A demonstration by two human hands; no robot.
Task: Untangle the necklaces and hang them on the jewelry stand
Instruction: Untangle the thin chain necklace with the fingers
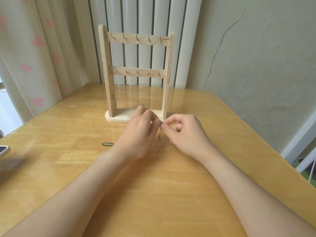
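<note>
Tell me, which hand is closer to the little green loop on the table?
Left. The left hand is just right of the green loop, almost beside it; the right hand is farther right, past the left hand.

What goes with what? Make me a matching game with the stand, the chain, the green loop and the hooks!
Things:
1. jewelry stand
2. necklace chain
3. green loop
4. hooks

Where or how:
A. lying flat on the table, left of the left hand
B. pinched between the left hand and the right hand
C. standing upright at the back of the table
D. empty, nothing hanging on them

Pairs: 1-C, 2-B, 3-A, 4-D
</note>
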